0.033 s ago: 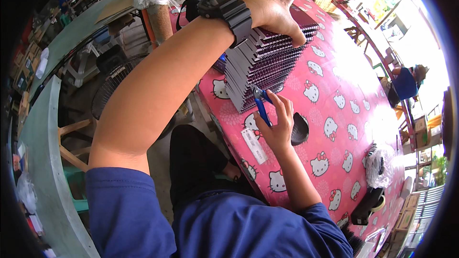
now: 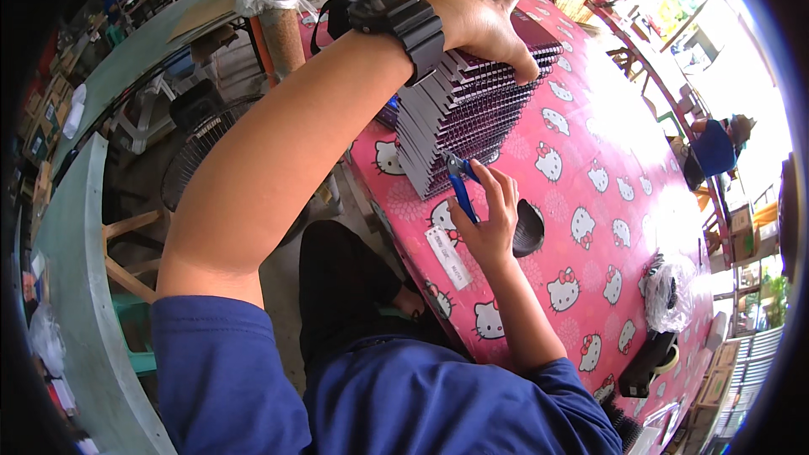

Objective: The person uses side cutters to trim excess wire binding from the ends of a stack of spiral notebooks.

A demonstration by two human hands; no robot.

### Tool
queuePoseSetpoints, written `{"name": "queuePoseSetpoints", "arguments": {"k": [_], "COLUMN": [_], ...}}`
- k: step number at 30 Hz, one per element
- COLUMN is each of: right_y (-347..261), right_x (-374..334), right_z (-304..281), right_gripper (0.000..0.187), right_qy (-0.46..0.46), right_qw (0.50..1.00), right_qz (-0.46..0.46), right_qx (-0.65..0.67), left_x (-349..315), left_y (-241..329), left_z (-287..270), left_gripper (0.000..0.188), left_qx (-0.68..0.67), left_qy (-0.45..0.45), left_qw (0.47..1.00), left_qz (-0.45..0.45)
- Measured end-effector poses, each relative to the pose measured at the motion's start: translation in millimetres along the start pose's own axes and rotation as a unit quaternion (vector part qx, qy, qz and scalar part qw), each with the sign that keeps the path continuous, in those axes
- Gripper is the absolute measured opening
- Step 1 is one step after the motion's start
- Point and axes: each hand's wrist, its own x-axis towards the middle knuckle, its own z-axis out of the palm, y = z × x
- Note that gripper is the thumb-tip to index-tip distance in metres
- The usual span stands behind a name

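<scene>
The left hand lies spread, palm down, over the far top end of a fanned stack of dark, flat pieces, its fingers curled over the far edge and pressing the stack down. A black watch sits on that wrist. The right hand is closed around the blue handles of small cutters, whose tip touches the near lower edge of the stack.

The step in hand looks like trimming the pieces at the stack's near edge, one hand steadying while the other snips. The next move would seem to call for a small, precise bite with the cutters at one piece only, with the left hand keeping the fan from sliding.

The stack sits on the pink patterned counter, near its left edge. Its long axis runs from near-left to far-right, and the pieces lean like shingles toward the far right. The cutters point up and away from the person, toward the stack, their handles running back into the palm.

A dark round dish lies just beside the right hand, and a white label is stuck on the counter near the wrist. A clear bag and a dark tape holder sit well apart at the near right
</scene>
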Motion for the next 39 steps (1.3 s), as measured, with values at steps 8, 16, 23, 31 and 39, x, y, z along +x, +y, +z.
{"name": "queuePoseSetpoints", "arguments": {"k": [8, 16, 23, 31, 39], "right_y": [22, 4, 9, 15, 11], "right_x": [0, -6, -8, 5, -14], "right_z": [-14, -9, 3, -19, -1], "right_gripper": [0.041, 0.053, 0.060, 0.040, 0.060], "right_qy": [-0.172, -0.113, -0.016, -0.260, -0.053], "right_qw": [0.871, 0.963, 1.000, 0.675, 0.994], "right_qz": [0.200, 0.121, -0.015, 0.359, 0.033], "right_qx": [0.415, 0.211, -0.015, 0.590, 0.086], "left_x": [0, -1, 1, 5, 5], "left_y": [2, 1, -1, 1, 0], "left_z": [1, 2, 2, 3, 3], "left_gripper": [0.124, 0.123, 0.123, 0.122, 0.123], "left_qx": [0.016, 0.024, 0.021, 0.006, -0.016], "left_qy": [0.006, 0.011, 0.016, -0.014, -0.010], "left_qw": [1.000, 1.000, 1.000, 1.000, 1.000], "left_qz": [0.002, 0.003, 0.014, -0.010, -0.009]}}
